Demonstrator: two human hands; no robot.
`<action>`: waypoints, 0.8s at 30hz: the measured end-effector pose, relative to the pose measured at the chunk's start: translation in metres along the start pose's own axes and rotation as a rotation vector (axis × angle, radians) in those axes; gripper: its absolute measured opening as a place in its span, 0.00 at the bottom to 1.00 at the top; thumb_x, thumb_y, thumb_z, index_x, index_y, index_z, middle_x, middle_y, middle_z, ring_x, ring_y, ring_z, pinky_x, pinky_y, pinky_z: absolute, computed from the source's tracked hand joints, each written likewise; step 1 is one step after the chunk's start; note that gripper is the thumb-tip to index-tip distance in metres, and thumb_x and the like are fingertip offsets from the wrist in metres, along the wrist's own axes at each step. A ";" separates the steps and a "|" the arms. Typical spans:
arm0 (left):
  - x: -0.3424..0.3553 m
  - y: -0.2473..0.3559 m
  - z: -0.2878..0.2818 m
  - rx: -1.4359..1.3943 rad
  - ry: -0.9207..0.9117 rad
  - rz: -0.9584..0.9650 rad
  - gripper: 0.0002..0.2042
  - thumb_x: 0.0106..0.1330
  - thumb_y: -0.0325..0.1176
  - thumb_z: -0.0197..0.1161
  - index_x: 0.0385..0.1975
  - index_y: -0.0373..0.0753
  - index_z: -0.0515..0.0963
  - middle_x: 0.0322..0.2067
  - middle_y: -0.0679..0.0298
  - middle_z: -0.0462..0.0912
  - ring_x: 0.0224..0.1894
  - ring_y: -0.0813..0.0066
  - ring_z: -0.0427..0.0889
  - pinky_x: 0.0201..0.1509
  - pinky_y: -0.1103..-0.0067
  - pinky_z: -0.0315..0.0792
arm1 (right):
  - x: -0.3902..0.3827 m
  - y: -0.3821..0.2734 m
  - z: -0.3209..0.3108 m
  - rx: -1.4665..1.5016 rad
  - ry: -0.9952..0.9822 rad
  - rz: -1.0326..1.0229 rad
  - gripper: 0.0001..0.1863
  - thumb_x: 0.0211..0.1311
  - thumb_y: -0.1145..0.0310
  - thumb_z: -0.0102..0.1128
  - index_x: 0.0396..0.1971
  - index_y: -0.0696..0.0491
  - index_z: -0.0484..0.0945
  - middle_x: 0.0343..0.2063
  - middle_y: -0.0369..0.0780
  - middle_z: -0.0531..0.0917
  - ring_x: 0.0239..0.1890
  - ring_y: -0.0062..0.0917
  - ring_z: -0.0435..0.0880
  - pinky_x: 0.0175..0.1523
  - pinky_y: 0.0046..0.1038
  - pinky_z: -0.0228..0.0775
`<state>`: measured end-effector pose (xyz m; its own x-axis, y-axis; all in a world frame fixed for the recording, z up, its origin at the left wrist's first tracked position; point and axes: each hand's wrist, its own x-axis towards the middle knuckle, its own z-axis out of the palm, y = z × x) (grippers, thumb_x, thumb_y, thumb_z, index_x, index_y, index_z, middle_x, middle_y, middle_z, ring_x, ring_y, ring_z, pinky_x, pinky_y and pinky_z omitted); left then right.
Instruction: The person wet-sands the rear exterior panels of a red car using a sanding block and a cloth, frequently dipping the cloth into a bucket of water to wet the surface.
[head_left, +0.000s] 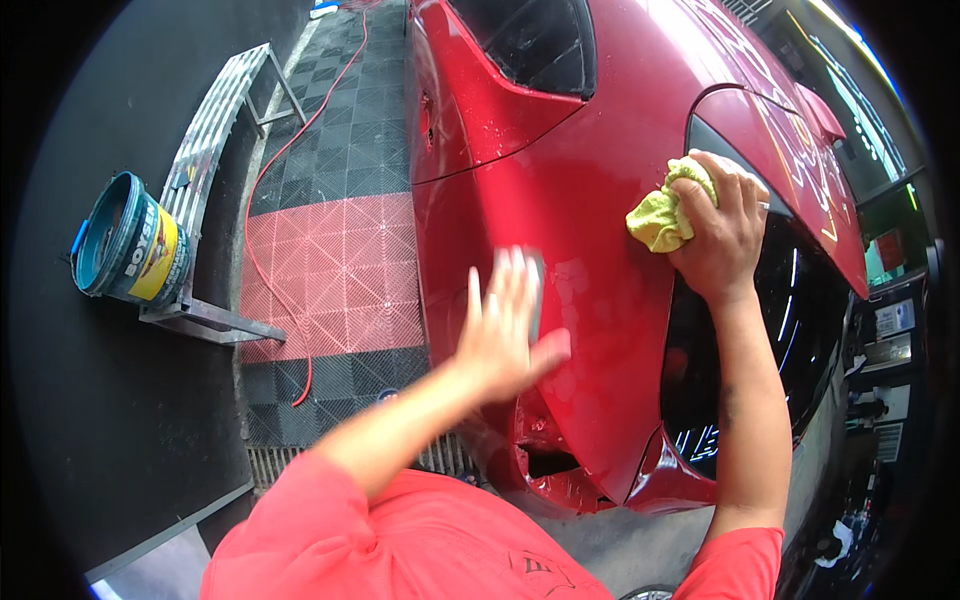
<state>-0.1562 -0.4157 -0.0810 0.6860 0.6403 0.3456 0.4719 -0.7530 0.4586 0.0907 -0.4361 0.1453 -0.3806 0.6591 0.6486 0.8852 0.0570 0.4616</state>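
There is one car (600,340), one green cloth (660,220), one bucket (158,258), one bench (207,138), one hose (309,368).

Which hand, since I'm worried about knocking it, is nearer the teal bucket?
Left. The left hand is over the red car, to the right of the teal bucket; the right hand, gripping a yellow-green cloth, is farther right.

Bench (222,115) left of car (600,240)

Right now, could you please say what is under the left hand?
A grey edge, perhaps of a pad, shows beside the left hand, over the red car panel; whatever the hand covers cannot be seen.
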 end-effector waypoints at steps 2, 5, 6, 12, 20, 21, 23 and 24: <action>0.084 -0.058 -0.003 -0.049 0.176 -0.163 0.54 0.79 0.72 0.48 0.84 0.24 0.48 0.85 0.35 0.44 0.89 0.43 0.39 0.89 0.46 0.38 | 0.009 -0.003 0.005 0.009 0.026 -0.015 0.20 0.47 0.60 0.80 0.43 0.42 0.87 0.58 0.34 0.85 0.60 0.35 0.84 0.66 0.42 0.69; 0.129 -0.071 -0.013 -0.153 0.154 -0.350 0.52 0.81 0.68 0.49 0.84 0.23 0.47 0.85 0.33 0.45 0.89 0.40 0.40 0.89 0.46 0.40 | 0.014 -0.006 0.004 -0.002 0.015 -0.014 0.19 0.48 0.61 0.80 0.43 0.43 0.87 0.58 0.34 0.85 0.60 0.35 0.84 0.66 0.42 0.69; 0.107 -0.051 0.002 -0.100 0.188 -0.248 0.52 0.81 0.68 0.50 0.84 0.22 0.46 0.84 0.31 0.45 0.88 0.37 0.40 0.88 0.45 0.40 | 0.010 -0.003 0.001 -0.010 0.001 -0.012 0.19 0.49 0.61 0.80 0.43 0.43 0.87 0.58 0.34 0.85 0.61 0.35 0.84 0.66 0.42 0.69; 0.000 0.013 0.002 -0.090 0.038 0.003 0.56 0.78 0.71 0.52 0.83 0.20 0.47 0.83 0.27 0.46 0.87 0.30 0.42 0.87 0.41 0.41 | -0.002 0.002 0.000 -0.024 -0.013 -0.005 0.19 0.49 0.60 0.80 0.43 0.42 0.86 0.58 0.34 0.85 0.61 0.35 0.84 0.66 0.42 0.69; 0.035 0.013 -0.001 -0.033 0.029 0.023 0.58 0.77 0.73 0.50 0.82 0.17 0.46 0.83 0.25 0.43 0.88 0.31 0.38 0.88 0.42 0.36 | 0.006 0.000 -0.002 0.001 0.001 -0.006 0.18 0.49 0.59 0.79 0.41 0.43 0.87 0.57 0.35 0.85 0.60 0.35 0.84 0.66 0.42 0.68; -0.003 0.039 -0.002 -0.088 -0.064 0.100 0.59 0.76 0.74 0.51 0.82 0.16 0.46 0.83 0.24 0.42 0.88 0.30 0.38 0.87 0.40 0.35 | 0.004 0.000 -0.003 -0.011 -0.001 0.002 0.18 0.49 0.59 0.79 0.41 0.43 0.87 0.58 0.35 0.85 0.60 0.35 0.84 0.66 0.42 0.68; -0.032 0.052 -0.002 -0.180 -0.102 0.156 0.60 0.74 0.75 0.52 0.81 0.17 0.48 0.83 0.25 0.43 0.88 0.30 0.38 0.86 0.38 0.33 | 0.004 -0.002 -0.002 -0.013 -0.004 0.005 0.18 0.49 0.59 0.79 0.42 0.43 0.87 0.58 0.35 0.85 0.60 0.35 0.84 0.66 0.42 0.68; -0.003 0.039 -0.005 -0.079 -0.122 0.164 0.58 0.76 0.74 0.50 0.82 0.18 0.48 0.83 0.27 0.43 0.88 0.30 0.38 0.86 0.38 0.34 | 0.001 0.000 -0.002 -0.021 -0.005 0.007 0.18 0.49 0.60 0.79 0.42 0.43 0.87 0.58 0.35 0.85 0.60 0.35 0.84 0.66 0.42 0.68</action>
<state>-0.1426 -0.4466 -0.0605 0.8141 0.4837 0.3213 0.3070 -0.8282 0.4689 0.0896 -0.4374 0.1469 -0.3731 0.6630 0.6490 0.8821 0.0366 0.4697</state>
